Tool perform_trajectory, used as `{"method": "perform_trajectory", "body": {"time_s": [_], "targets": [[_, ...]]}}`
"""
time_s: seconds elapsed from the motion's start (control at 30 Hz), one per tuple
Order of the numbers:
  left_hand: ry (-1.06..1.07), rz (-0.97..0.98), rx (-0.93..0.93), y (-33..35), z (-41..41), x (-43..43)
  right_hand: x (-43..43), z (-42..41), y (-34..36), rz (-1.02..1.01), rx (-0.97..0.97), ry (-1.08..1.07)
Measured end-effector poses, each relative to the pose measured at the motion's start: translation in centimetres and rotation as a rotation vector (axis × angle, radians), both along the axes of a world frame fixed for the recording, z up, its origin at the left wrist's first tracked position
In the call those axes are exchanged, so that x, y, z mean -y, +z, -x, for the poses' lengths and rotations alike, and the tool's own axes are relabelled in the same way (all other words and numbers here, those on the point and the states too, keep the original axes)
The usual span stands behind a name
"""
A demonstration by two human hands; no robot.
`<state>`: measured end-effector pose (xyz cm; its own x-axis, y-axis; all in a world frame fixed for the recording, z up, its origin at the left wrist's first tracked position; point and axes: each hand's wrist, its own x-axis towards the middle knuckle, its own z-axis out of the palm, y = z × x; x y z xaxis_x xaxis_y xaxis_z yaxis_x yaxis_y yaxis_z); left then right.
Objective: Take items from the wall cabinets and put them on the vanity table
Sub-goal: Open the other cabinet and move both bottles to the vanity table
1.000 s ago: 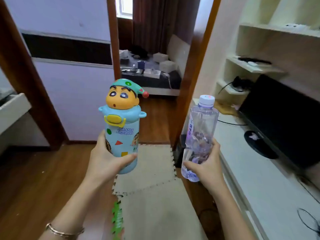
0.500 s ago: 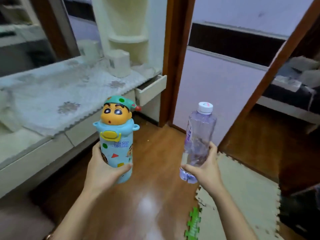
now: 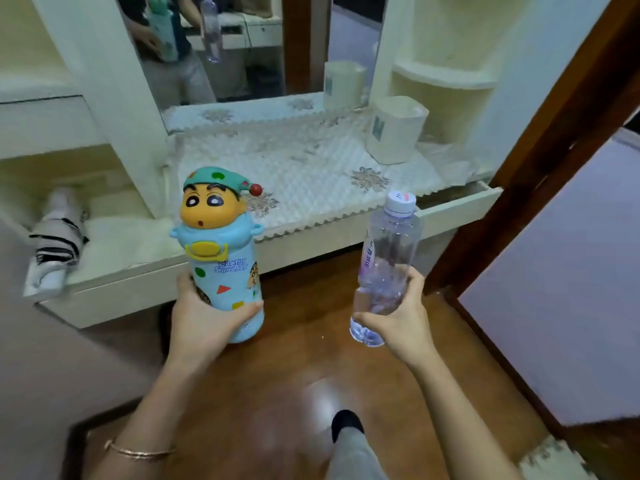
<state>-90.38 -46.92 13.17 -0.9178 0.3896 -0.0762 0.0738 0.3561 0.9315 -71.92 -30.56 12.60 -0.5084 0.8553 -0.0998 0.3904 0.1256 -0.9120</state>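
Head view, contents listed by size:

- Vanity table (image 3: 311, 237): cream-coloured, set against the wall across the upper half of the frame; a drawer at its right end is seen pulled partly out.
- Mirror (image 3: 242, 46): mounted above the tabletop; the person and both carried bottles are reflected in it.
- Wooden floor (image 3: 294, 393): glossy brown, seen below the table edge; one dark shoe and a pale trouser leg are visible near the bottom.
- Quilted cover (image 3: 294, 174): white, with flower motifs and a scalloped front edge, spread over the tabletop.
- Cream container (image 3: 396, 128): stood upright on the cover at the right rear, beside the mirror frame.
- Folded umbrella (image 3: 57, 244): black-and-white striped, laid on the lower left section of the table.
- Cartoon flask (image 3: 223, 254): pale blue, topped by a yellow character head in a green cap; held upright in the air in front of the table edge, not touching the table.
- Water bottle (image 3: 386, 268): clear plastic with a white cap; held upright to the right of the flask, apart from it, above the floor.
- Left hand (image 3: 204, 323): fingers are wrapped around the lower body of the cartoon flask; a thin bracelet is worn on the wrist.
- Right hand (image 3: 401, 320): closed around the lower part of the water bottle.
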Motion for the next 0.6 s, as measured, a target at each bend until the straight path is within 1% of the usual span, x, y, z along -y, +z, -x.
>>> {"method": "perform_trajectory", "body": {"time_s": [0.2, 0.3, 0.47, 0.6], "targets": [[0.071, -0.049, 0.0, 0.1, 0.7, -9.3, -10.6, 3.4, 0.6, 0.022, 0.061, 0.084], [0.098, -0.035, -0.004, 0.2, 2.4, -13.1, -14.8, 6.3, 0.3, 0.063, 0.081, 0.122], [0.154, 0.012, 0.0, -0.1, 7.5, -19.1, -20.1, 12.9, -0.4, 0.101, 0.079, 0.166], [0.135, 0.038, -0.004, -1.2, 13.4, -23.1, -23.2, 19.4, -1.5, 0.107, 0.079, 0.204]]}}
